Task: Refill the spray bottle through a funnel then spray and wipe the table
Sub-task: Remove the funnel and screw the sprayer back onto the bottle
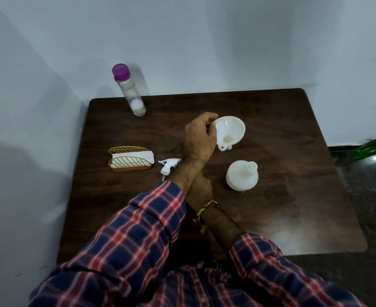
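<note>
- Since the dark brown wooden table (271,120) fills most of my view, I start there: it sits in a corner of pale walls, and everything the task needs lies on it.
- At about eleven o'clock on the table stands a tall clear bottle with a purple cap (129,89), capped and upright; I take it for the refill supply.
- My left hand (199,138) reaches across toward the centre and pinches the rim of a white plastic funnel (230,131), holding it lifted, mouth tilted toward me.
- At about four o'clock from the funnel stands a squat white plastic spray bottle (242,176), its neck open and its head off.
- At nine o'clock sits a gold wire holder of white napkins (130,159), well apart from the bottle.
- Just right of the holder lies the white trigger sprayer head (168,165), on its side, partly under my left forearm.
- My right hand is hidden under the left forearm; only the wrist with a braided thread band (205,209) shows, so I cannot tell its grip.
- Judging the step: seating the funnel comes before any pouring. Next I would swing the spout toward four o'clock, drop it straight into the open neck, and steady the light bottle so it does not tip.
</note>
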The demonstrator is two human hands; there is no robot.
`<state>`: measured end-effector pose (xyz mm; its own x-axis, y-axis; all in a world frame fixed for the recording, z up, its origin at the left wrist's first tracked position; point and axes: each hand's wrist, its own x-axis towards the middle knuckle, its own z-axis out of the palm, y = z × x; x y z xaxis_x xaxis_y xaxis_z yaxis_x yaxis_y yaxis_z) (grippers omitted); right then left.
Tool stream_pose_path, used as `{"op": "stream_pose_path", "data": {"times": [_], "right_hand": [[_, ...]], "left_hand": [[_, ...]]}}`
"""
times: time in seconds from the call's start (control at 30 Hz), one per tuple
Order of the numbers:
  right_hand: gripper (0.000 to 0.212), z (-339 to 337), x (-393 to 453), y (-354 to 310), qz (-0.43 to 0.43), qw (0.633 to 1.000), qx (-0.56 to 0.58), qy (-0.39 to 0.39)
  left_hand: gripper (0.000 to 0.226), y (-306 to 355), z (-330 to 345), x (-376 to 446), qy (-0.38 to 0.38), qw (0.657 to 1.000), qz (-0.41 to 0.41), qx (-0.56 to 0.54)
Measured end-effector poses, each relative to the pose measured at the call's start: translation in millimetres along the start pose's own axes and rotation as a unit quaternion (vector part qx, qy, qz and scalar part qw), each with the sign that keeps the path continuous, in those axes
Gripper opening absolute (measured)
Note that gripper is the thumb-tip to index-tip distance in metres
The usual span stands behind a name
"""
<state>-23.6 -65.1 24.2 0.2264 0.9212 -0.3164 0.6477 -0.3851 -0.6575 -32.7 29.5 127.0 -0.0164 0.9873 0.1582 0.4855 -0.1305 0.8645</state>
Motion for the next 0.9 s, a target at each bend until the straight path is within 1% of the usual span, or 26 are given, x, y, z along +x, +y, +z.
{"op": "stream_pose_path", "data": {"times": [0.07, 0.13, 0.2, 0.33, 0.43, 0.53, 0.6, 0.7, 0.8, 0.9], "right_hand": [[0.039, -3, 7, -11, 0.009, 1.0, 0.019, -0.022], [0.037, 1, 14, -18, 0.021, 0.999, 0.007, -0.028], [0.045, 6, 20, -27, 0.03, 0.999, -0.011, -0.031], [0.061, 17, 29, -40, 0.039, 0.997, -0.059, -0.002], [0.07, 28, 37, -42, 0.046, 0.993, -0.103, -0.027], [0.07, 33, 41, -40, 0.036, 0.99, -0.13, -0.034], [0.065, 35, 42, -39, 0.027, 0.99, -0.133, -0.036], [0.061, 38, 45, -39, 0.014, 0.99, -0.13, -0.048], [0.064, 44, 46, -37, 0.009, 0.991, -0.123, -0.044], [0.069, 49, 47, -31, 0.015, 0.992, -0.119, -0.029]], "left_hand": [[0.023, -17, -9, 17, 0.013, 0.999, -0.033, 0.013], [0.024, -37, -17, 37, 0.023, 0.997, -0.064, 0.034], [0.026, -55, -22, 60, 0.031, 0.995, -0.083, 0.052], [0.029, -87, -24, 98, 0.037, 0.988, -0.104, 0.105], [0.03, -111, -22, 119, 0.036, 0.981, -0.119, 0.146], [0.025, -130, -17, 134, 0.026, 0.978, -0.123, 0.167], [0.02, -137, -13, 139, 0.026, 0.98, -0.097, 0.172], [0.021, -151, -1, 142, 0.03, 0.976, 0.001, 0.215], [0.028, -168, 10, 145, 0.042, 0.95, 0.111, 0.288], [0.018, -182, 14, 146, 0.036, 0.916, 0.193, 0.35]]}}
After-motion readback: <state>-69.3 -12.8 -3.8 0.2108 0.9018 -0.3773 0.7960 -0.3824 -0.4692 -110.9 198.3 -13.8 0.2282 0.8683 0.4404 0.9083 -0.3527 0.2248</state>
